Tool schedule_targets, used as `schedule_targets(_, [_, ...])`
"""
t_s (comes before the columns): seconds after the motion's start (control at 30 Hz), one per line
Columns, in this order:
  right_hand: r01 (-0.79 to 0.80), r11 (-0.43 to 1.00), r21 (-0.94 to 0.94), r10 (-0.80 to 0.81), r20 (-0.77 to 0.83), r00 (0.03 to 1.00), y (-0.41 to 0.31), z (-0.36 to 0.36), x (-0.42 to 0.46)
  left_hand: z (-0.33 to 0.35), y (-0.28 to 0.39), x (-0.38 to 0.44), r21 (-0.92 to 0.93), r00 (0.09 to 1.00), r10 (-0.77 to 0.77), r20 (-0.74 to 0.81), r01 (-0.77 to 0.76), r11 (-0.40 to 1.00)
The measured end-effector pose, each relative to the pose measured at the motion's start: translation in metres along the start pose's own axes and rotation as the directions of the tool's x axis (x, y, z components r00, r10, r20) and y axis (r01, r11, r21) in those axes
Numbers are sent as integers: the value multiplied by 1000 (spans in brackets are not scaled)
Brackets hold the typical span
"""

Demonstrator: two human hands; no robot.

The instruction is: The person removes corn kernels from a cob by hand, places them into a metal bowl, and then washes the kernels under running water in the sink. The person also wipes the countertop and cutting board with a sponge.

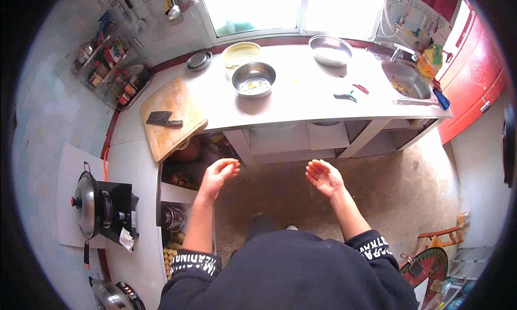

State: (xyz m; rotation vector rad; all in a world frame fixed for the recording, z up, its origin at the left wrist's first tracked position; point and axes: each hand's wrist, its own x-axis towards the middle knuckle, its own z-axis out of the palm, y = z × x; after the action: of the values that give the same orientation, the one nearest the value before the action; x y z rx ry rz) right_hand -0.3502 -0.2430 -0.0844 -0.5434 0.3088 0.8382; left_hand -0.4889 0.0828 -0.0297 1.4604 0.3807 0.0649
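My left hand [221, 177] hangs in the air in front of the counter, near the corner of the wooden chopping board [173, 104]. Its fingers bend loosely inward, and nothing shows in it. Above the floor to the right is my right hand [325, 179], palm turned up and fingers slightly curled, holding nothing. A cleaver [164, 119] with a dark blade lies flat on the board. Beyond my hands, a steel basin [253, 80] with small yellowish pieces inside stands on the white counter [295, 104]. Neither hand touches these things.
A yellow plastic colander [241, 53], steel bowls [198, 61] and another basin [330, 51] sit along the back. A peeler [346, 95] and a red-handled tool [360, 89] lie near the sink [408, 82], which holds yellowish scraps. A lidded wok [87, 205] rests on the left stove.
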Motion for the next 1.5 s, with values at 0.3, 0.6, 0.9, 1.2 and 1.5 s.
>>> schedule_targets(0.3, [130, 985, 111, -114, -137, 984, -82, -52, 45, 35, -12, 217, -470, 971, -219, 95, 238, 850])
schedule_targets(0.6, [266, 955, 135, -210, -329, 921, -160, -45, 112, 35, -36, 351, -850, 850, -467, 246, 420, 317])
schedule_targets(0.9, [225, 958, 176, -167, -291, 942, -221, -49, 162, 70, -46, 373, -747, 835, -549, 40, 390, 539])
schedule_targets(1.2, [349, 920, 177, -304, -240, 922, -382, -126, 146, 295, 20, 424, -379, 857, -377, 352, 499, 780])
schedule_targets(1.5, [238, 958, 159, -190, -267, 945, -532, -218, 99, 559, -14, 528, -464, 575, -590, 567, 814, 348])
